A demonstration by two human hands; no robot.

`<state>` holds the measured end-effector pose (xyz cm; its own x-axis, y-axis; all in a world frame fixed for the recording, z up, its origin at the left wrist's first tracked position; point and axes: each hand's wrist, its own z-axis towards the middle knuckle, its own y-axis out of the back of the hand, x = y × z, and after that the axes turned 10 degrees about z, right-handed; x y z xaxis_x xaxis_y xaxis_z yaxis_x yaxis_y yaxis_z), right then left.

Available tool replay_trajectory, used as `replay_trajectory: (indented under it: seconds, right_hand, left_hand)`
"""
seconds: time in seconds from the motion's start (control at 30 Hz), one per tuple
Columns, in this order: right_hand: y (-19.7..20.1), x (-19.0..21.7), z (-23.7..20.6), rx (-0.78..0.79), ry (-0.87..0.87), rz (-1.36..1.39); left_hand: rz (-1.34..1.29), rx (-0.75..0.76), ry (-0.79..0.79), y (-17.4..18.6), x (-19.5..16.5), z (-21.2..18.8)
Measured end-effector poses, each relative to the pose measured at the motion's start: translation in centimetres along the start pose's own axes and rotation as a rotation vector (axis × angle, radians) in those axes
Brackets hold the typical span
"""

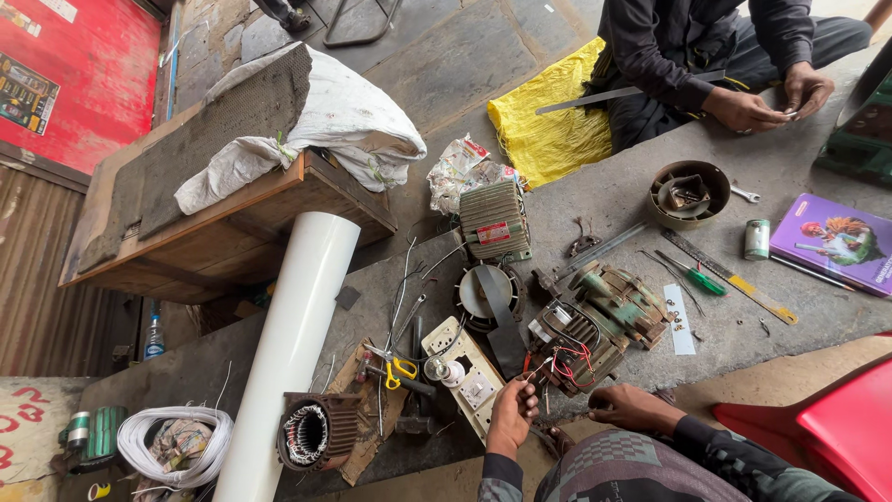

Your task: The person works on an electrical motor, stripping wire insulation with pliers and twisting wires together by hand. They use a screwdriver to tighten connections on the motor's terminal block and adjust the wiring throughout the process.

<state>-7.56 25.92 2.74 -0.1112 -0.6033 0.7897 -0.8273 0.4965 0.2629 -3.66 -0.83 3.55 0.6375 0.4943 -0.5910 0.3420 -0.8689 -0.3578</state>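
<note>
A dismantled green electric motor stator with copper windings and loose red and white lead wires (581, 349) is shown on the grey stone slab (632, 191), just beyond both hands. A thin lead wire is pinched between the fingertips of the left hand (514, 409), which is raised close to the winding ends; the right hand (627, 407) is curled against the near side of the stator, though whether it grips the body cannot be told. For the lead to be handled well, it is judged that the stator should be steadied by the right hand while the wire is drawn out gently, so that neighbouring strands are not kinked or torn. Left of the left hand, a cream rectangular switch board (469, 372) and yellow-handled scissors (400, 370) are laid close, with a rusty ribbed stator housing (316, 432) and a white plastic pipe (293, 344) farther out. Beyond the stator a black round end cover (488, 297) is seen; to the right, a green-handled screwdriver (697, 276) and a steel ruler (729, 276). Open room is found mainly to the right of the right hand; the slab's near edge runs just under the wrists. A seated person's hands (771, 100) are occupied well apart, at the far side.
</note>
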Motion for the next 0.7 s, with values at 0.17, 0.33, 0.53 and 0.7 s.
replay_trajectory:
  seconds: [0.17, 0.33, 0.53, 0.7]
  right_hand:
    - [0.4, 0.1, -0.3, 0.009, 0.009, -0.023]
    - [1.0, 0.1, -0.3, -0.013, 0.010, -0.003]
    - [1.3, -0.7, -0.2, -0.046, 0.016, -0.013]
    - [1.2, -1.0, -0.3, -0.047, 0.024, -0.008]
  left_hand:
    - [-0.114, 0.066, 0.225, -0.3, -1.1, 0.5]
    - [0.323, -0.059, 0.120, -1.2, -1.4, 0.6]
    - [0.041, -0.166, 0.130, -1.5, -0.9, 0.8]
    - [0.449, -0.365, -0.550, -2.3, 0.5, 0.7]
